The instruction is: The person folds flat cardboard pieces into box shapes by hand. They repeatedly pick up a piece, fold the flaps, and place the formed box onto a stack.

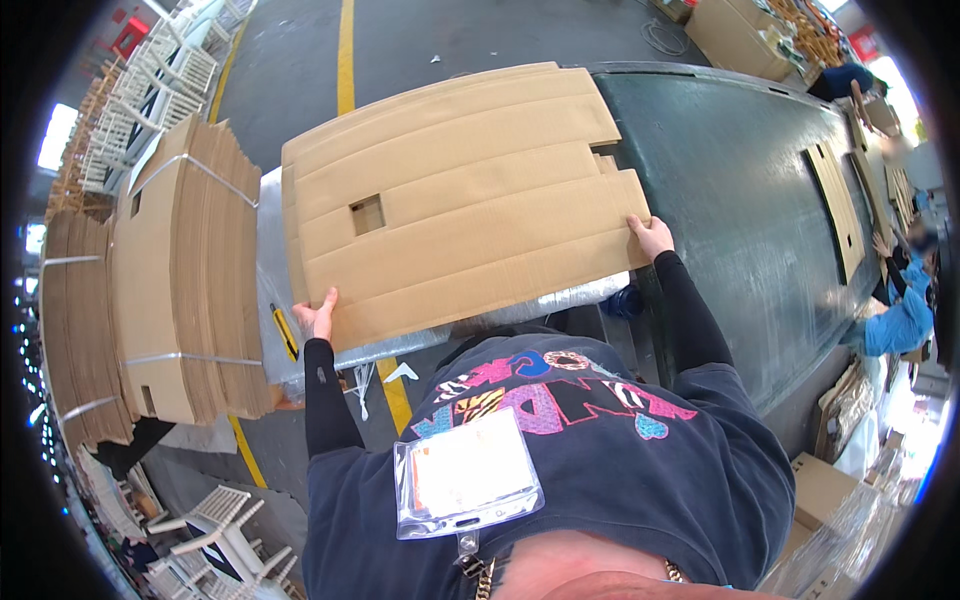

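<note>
A large flat cardboard sheet [470, 225], creased lengthwise and with a small rectangular cut-out, lies in front of me on top of other sheets. My left hand [318, 316] grips its near left corner, thumb on top and fingers under the edge. At the near right corner my right hand [652, 238] holds the same sheet, thumb above, the other fingers partly hidden. Beneath the sheets is a surface wrapped in clear plastic [272, 240]. A yellow utility knife [284, 332] lies on that plastic, just left of my left hand.
Strapped stacks of cardboard [190, 280] stand to the left. A long dark green table [730, 210] extends to the right, with narrow cardboard pieces [838, 212] on it. A person in blue [900, 315] works at its far side. White chairs [225, 540] stand lower left.
</note>
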`<state>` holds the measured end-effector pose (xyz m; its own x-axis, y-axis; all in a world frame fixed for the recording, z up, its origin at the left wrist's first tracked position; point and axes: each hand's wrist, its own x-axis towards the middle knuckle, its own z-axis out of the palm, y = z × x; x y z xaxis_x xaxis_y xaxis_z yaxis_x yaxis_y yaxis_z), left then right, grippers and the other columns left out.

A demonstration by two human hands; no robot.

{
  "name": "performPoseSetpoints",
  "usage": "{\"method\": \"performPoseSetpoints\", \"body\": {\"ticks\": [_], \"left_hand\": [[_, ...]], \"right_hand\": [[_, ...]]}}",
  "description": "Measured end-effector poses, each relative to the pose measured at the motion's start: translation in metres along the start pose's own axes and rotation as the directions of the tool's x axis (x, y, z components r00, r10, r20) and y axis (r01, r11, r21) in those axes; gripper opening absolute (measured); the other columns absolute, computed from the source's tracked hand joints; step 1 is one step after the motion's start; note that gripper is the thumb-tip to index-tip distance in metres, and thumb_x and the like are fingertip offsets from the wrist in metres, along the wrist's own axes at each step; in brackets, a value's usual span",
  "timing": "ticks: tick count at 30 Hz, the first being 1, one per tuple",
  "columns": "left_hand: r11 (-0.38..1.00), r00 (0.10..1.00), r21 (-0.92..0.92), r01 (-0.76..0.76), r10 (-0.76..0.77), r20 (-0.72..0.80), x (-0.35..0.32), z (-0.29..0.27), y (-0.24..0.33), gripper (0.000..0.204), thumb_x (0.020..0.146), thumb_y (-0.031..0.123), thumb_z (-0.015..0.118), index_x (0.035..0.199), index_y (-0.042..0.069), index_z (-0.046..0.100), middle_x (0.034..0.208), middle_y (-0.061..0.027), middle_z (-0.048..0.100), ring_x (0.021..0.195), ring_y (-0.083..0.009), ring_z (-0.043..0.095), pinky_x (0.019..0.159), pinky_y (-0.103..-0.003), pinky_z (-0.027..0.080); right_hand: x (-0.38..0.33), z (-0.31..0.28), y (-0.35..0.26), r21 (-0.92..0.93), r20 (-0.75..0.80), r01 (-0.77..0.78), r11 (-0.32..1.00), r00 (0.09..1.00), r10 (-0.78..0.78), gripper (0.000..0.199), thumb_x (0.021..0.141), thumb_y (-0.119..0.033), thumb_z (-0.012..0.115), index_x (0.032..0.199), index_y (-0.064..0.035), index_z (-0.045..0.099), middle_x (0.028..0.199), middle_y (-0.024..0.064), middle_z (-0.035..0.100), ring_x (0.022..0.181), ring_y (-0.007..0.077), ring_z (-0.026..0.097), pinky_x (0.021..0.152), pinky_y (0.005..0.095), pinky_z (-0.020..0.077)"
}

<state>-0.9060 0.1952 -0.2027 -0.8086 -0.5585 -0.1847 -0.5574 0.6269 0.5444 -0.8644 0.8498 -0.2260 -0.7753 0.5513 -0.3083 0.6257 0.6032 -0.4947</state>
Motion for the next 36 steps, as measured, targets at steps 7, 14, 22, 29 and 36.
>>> {"method": "performPoseSetpoints", "body": {"ticks": [7, 14, 22, 29, 36], "left_hand": [[0.855, 0.936, 0.469, -0.22, 0.321, -0.145, -0.049, -0.004, 0.009, 0.107, 0.077, 0.069, 0.071, 0.148, 0.0, 0.032, 0.153, -0.0312, 0.031, 0.144, -0.0434, 0.029, 0.115, -0.056, 0.028], [0.143, 0.411, 0.514, -0.846, 0.789, 0.457, -0.13, 0.044, 0.057, 0.09, 0.081, 0.04, 0.072, 0.156, 0.009, 0.032, 0.156, -0.0185, 0.031, 0.145, -0.0384, 0.029, 0.117, -0.057, 0.026], [0.18, 0.403, 0.642, -0.745, 0.889, 0.219, -0.14, 0.086, 0.025, 0.062, 0.091, 0.012, 0.054, 0.152, 0.014, 0.041, 0.13, -0.0144, 0.045, 0.127, -0.0334, 0.044, 0.111, -0.056, 0.038], [0.228, 0.412, 0.67, -0.707, 0.902, 0.128, -0.143, 0.085, 0.032, 0.049, 0.091, 0.012, 0.053, 0.14, 0.007, 0.051, 0.121, -0.0163, 0.052, 0.12, -0.0363, 0.052, 0.103, -0.054, 0.047], [0.258, 0.484, 0.582, -0.771, 0.831, 0.273, -0.158, 0.071, 0.033, 0.069, 0.071, 0.001, 0.063, 0.14, 0.001, 0.052, 0.129, -0.0188, 0.059, 0.122, -0.039, 0.055, 0.102, -0.046, 0.05]], "right_hand": [[-0.008, -0.005, 0.01, 0.129, 0.104, 0.002, 0.992, 0.994, -0.016, 0.072, 0.085, -0.063, 0.067, 0.106, 0.0059, 0.067, 0.106, 0.0241, 0.071, 0.102, 0.0348, 0.069, 0.09, 0.0434, 0.0522], [-0.005, -0.005, 0.014, 0.055, 0.122, -0.043, 0.998, 0.992, 0.036, 0.072, 0.086, -0.057, 0.07, 0.119, 0.0057, 0.06, 0.118, 0.0257, 0.066, 0.111, 0.0355, 0.065, 0.093, 0.0415, 0.0503], [-0.123, 0.008, -0.047, -0.404, 0.187, 0.833, 0.379, 0.481, -0.857, 0.112, 0.061, -0.049, 0.087, 0.152, -0.0083, 0.034, 0.139, 0.0156, 0.044, 0.134, 0.0342, 0.038, 0.113, 0.0523, 0.0291], [-0.106, 0.066, -0.043, -0.401, 0.1, 0.888, 0.223, 0.284, -0.954, 0.05, 0.08, -0.02, 0.063, 0.127, -0.0076, 0.054, 0.125, 0.0107, 0.055, 0.121, 0.0296, 0.051, 0.107, 0.0447, 0.0405], [-0.102, 0.035, -0.046, -0.317, 0.027, 0.93, 0.186, 0.205, -0.979, 0.037, 0.078, -0.011, 0.063, 0.114, -0.0009, 0.064, 0.107, 0.0096, 0.063, 0.109, 0.0278, 0.059, 0.097, 0.0403, 0.0504]]}}
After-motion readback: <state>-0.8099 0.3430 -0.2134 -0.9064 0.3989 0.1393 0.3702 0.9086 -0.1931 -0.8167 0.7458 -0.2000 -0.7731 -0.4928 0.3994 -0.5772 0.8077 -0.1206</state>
